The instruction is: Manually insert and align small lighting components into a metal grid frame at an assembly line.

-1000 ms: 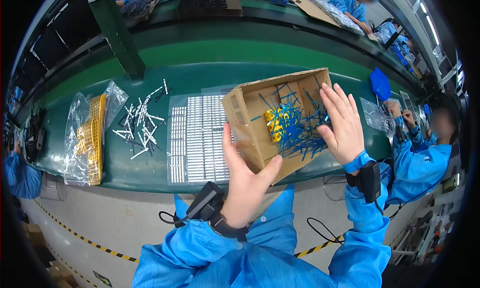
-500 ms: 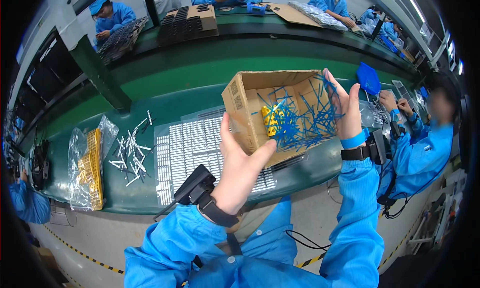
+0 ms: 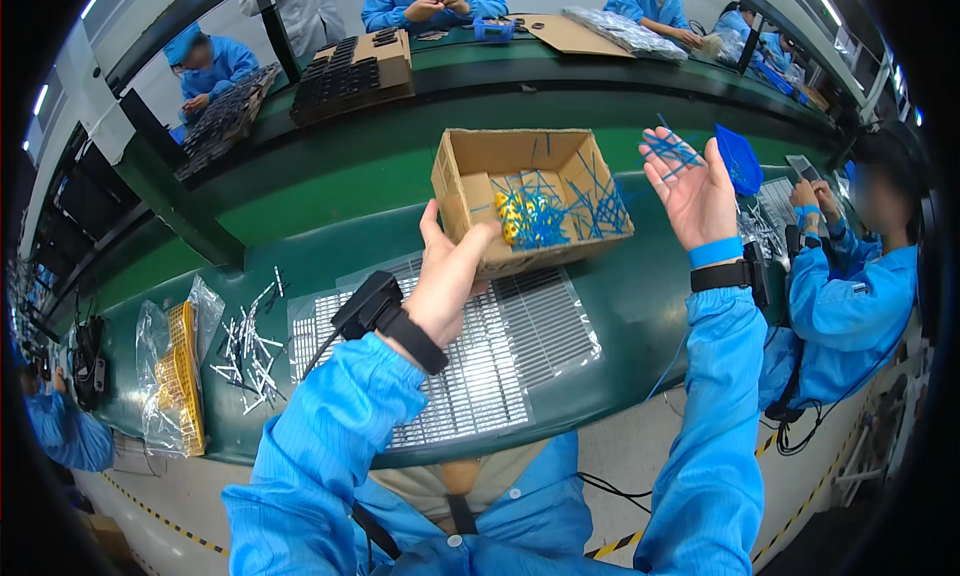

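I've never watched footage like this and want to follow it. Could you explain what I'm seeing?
There is no robot: you see a person's bare left hand and right hand, with dark devices strapped to the wrists. All the pictures come from one wide fisheye camera on the person's head, looking down, so straight edges bend near the rim.

The left hand grips an open cardboard box. Inside are thin blue strips and a yellow object, partly covered. The right hand is open, with a small bunch of strips across its fingers.

On the green table lie rows of pale strips, a loose pile of strips and a yellow grid-like piece beside clear plastic.
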The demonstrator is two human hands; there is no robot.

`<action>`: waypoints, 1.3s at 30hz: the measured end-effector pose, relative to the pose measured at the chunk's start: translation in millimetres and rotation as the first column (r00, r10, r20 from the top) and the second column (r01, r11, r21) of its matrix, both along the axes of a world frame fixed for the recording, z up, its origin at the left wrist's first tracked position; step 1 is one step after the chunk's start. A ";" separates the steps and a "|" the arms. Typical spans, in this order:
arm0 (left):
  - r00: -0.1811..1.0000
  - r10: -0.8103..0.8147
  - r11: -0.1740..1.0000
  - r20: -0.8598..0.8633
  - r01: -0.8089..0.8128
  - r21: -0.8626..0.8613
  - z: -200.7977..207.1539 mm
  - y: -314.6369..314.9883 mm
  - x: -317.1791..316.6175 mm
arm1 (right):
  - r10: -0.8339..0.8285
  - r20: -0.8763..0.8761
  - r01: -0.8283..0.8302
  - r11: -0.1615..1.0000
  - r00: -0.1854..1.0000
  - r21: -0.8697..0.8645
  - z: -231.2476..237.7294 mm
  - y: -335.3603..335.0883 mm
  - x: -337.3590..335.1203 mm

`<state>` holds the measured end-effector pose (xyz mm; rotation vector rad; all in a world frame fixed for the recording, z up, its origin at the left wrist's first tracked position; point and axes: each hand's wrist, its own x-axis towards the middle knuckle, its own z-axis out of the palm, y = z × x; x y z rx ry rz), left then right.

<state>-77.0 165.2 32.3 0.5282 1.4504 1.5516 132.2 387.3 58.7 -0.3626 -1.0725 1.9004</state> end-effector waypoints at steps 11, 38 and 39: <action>0.962 -0.034 0.980 -0.271 -0.021 -0.196 -36.8 52.8 -58.6 | 0.078 0.537 -0.160 0.981 0.840 0.108 27.7 -3.3 -104.9; 0.068 0.294 0.948 -0.953 0.111 0.300 -2.6 170.9 -18.1 | 0.397 0.350 -0.397 0.915 0.848 -0.075 3.1 5.8 -96.5; 0.052 0.310 0.941 -0.949 0.127 0.315 -2.0 171.9 -21.2 | 0.431 0.307 -0.416 0.902 0.849 -0.117 2.3 9.0 -94.3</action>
